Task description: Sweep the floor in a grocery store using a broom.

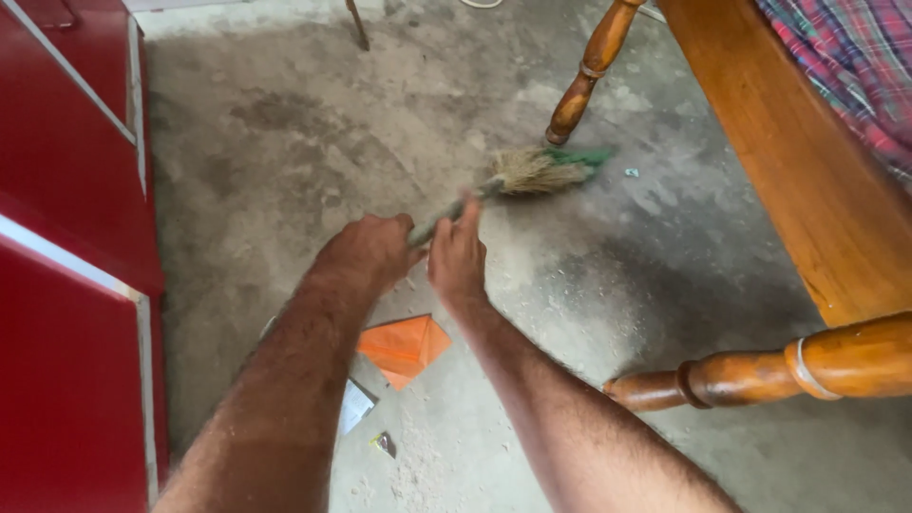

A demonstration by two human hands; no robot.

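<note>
Both hands, left hand [372,249] and right hand [456,258], grip the hand broom [527,173]: straw bristles, green binding. Bristles lie just beside the bed leg [589,71]; open floor [285,133] leftward.

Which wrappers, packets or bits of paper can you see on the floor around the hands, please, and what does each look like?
Orange paper: folded, angular, on the concrete between the forearms.
White-grey paper scrap: flat, just below the orange piece.
Small dark wrapper scrap: crumpled, below that.
Tiny pale-green scrap: right of the broom's bristles.
No signs or screens.
</note>
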